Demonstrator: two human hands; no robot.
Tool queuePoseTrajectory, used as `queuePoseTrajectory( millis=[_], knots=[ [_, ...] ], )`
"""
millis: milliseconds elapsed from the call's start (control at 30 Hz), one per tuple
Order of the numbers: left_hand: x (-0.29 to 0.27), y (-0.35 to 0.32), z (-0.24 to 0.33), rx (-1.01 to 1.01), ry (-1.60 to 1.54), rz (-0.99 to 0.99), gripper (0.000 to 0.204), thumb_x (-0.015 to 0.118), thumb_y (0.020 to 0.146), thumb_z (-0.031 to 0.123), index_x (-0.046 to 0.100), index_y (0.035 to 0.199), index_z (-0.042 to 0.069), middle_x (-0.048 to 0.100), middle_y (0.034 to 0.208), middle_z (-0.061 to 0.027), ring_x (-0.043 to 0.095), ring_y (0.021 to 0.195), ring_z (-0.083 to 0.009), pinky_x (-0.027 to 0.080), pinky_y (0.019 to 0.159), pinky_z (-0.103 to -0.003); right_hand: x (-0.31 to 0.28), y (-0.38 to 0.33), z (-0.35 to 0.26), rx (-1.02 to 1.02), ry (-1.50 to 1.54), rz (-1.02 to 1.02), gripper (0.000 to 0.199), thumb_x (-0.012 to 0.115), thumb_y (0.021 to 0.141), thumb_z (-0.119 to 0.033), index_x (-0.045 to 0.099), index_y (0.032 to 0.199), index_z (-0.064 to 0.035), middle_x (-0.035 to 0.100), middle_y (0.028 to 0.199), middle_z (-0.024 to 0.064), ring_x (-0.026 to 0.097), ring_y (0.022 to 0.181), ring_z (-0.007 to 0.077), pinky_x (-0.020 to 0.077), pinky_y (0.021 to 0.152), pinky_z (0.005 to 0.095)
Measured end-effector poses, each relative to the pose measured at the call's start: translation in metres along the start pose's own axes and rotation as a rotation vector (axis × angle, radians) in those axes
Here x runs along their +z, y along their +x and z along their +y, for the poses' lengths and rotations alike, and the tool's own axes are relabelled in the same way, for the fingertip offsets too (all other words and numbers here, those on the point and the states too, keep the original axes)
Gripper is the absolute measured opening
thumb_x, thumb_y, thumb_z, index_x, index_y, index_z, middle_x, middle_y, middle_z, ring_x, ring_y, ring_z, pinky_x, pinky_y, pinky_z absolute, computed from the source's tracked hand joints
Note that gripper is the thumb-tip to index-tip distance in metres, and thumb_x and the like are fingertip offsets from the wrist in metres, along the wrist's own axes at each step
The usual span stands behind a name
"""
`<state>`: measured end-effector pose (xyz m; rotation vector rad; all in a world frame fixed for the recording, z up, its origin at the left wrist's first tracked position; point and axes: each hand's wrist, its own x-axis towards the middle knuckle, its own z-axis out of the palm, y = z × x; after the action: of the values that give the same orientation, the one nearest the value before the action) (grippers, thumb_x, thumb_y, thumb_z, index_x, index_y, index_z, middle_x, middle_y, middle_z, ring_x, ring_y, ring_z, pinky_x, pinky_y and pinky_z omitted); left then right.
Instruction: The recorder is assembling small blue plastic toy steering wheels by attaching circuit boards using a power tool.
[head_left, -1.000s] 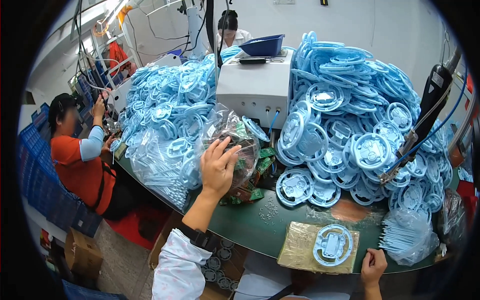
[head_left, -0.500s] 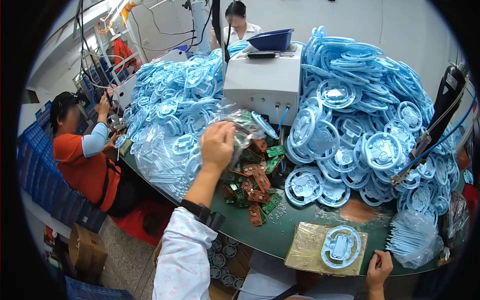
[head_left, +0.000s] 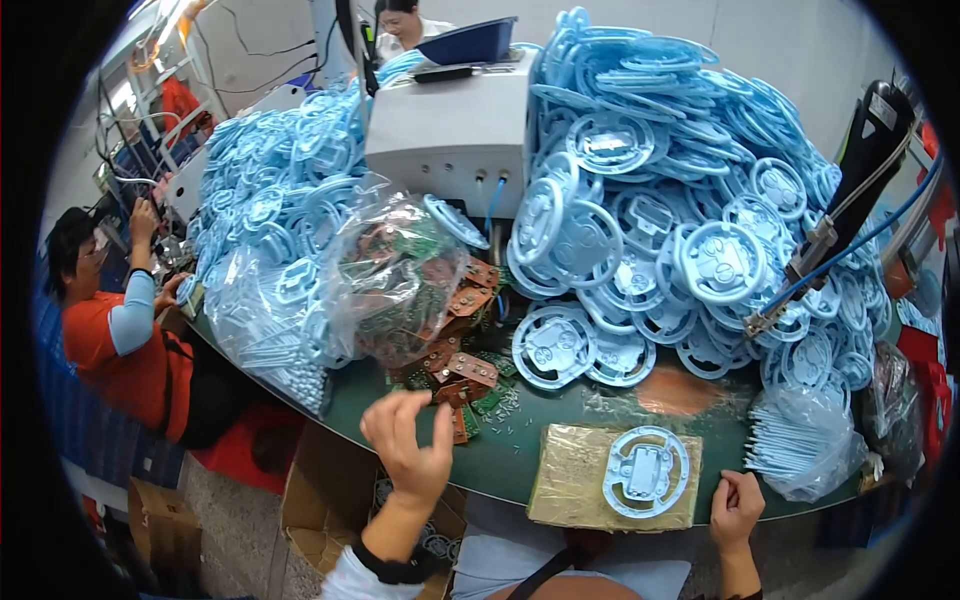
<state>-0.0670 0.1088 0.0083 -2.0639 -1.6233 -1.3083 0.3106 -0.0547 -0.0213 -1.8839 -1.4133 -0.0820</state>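
Observation:
My left hand [head_left: 408,445] hovers over the near table edge, fingers apart and nothing in them. Just beyond it lie loose brown and green circuit boards [head_left: 470,370] with small screws [head_left: 503,408] scattered beside them. A clear plastic bag [head_left: 395,280] full of boards leans behind that heap. At the table's front edge my right hand [head_left: 737,505] rests curled, with nothing visible in it. To its left is a tape-wrapped block [head_left: 565,485], and on this lies a light-blue plastic wheel-shaped part [head_left: 648,472] with its recessed side facing up.
Tall heaps of blue wheel parts [head_left: 720,262] flank a grey-white machine box [head_left: 450,130]. A powered screwdriver [head_left: 870,140] slants in at right above a bag of blue sticks [head_left: 805,450]. Another person [head_left: 120,320] in orange works at left. An open carton [head_left: 325,490] sits below the table.
My left hand has left the plastic bag and come down toward the near edge, its fingers spreading. The bag stands fuller in view. The whole view has shifted; my right hand keeps its place.

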Motion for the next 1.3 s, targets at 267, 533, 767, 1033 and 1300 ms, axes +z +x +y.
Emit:
queuePoseTrajectory(
  millis=[267, 533, 767, 1033, 1300],
  knots=[
    [0.008, -0.025, 0.018, -0.387, -0.182, -0.268, 0.03, 0.079, 0.066, 0.006, 0.062, 0.092, 0.004, 0.06, 0.085, -0.0081, 0.057, 0.077, -0.0237, 0.045, 0.072, -0.036, -0.031, 0.02, -0.003, -0.033, 0.158, -0.193, 0.013, 0.066, 0.077, 0.001, 0.069, 0.088, -0.0052, 0.054, 0.066, 0.0058, 0.051, 0.051, 0.0168, 0.0408, 0.048, 0.0286],
    [-0.011, -0.035, 0.006, -0.476, -0.313, -0.369, 0.037, 0.067, 0.076, -0.007, 0.059, 0.112, -0.001, 0.058, 0.09, -0.0055, 0.053, 0.077, -0.0125, 0.044, 0.073, -0.025, -0.085, 0.067, 0.037, 0.035, -0.085, -0.174, 0.017, 0.065, 0.077, 0.0, 0.066, 0.093, -0.0068, 0.062, 0.083, 0.009, 0.062, 0.065, 0.0238, 0.0517, 0.058, 0.0334],
    [-0.029, -0.038, 0.04, -0.546, -0.443, -0.237, 0.041, 0.072, 0.075, -0.006, 0.057, 0.112, 0.0, 0.06, 0.091, -0.0057, 0.056, 0.083, -0.0147, 0.046, 0.078, -0.027, -0.075, 0.096, 0.057, -0.154, -0.345, -0.358, 0.021, 0.068, 0.075, -0.006, 0.062, 0.095, -0.0089, 0.06, 0.091, 0.0097, 0.06, 0.087, 0.0309, 0.0504, 0.071, 0.0402],
    [-0.037, -0.04, 0.1, -0.204, -0.473, -0.473, 0.041, 0.085, 0.064, 0.007, 0.063, 0.099, 0.006, 0.063, 0.094, -0.0091, 0.06, 0.086, -0.0264, 0.049, 0.076, -0.035, -0.072, 0.097, 0.057, -0.177, -0.308, -0.378, 0.015, 0.064, 0.076, 0.004, 0.056, 0.086, -0.0036, 0.056, 0.083, 0.013, 0.058, 0.083, 0.032, 0.0458, 0.071, 0.0376],
    [-0.021, -0.042, 0.111, -0.118, -0.521, -0.599, 0.037, 0.083, 0.064, 0.006, 0.066, 0.097, 0.006, 0.061, 0.091, -0.0081, 0.056, 0.085, -0.0277, 0.045, 0.074, -0.036, -0.085, 0.099, 0.006, -0.113, 0.0, -0.194, 0.006, 0.054, 0.086, 0.007, 0.055, 0.091, 0.0025, 0.057, 0.084, 0.0118, 0.058, 0.078, 0.0225, 0.0447, 0.073, 0.0295]
  ],
)
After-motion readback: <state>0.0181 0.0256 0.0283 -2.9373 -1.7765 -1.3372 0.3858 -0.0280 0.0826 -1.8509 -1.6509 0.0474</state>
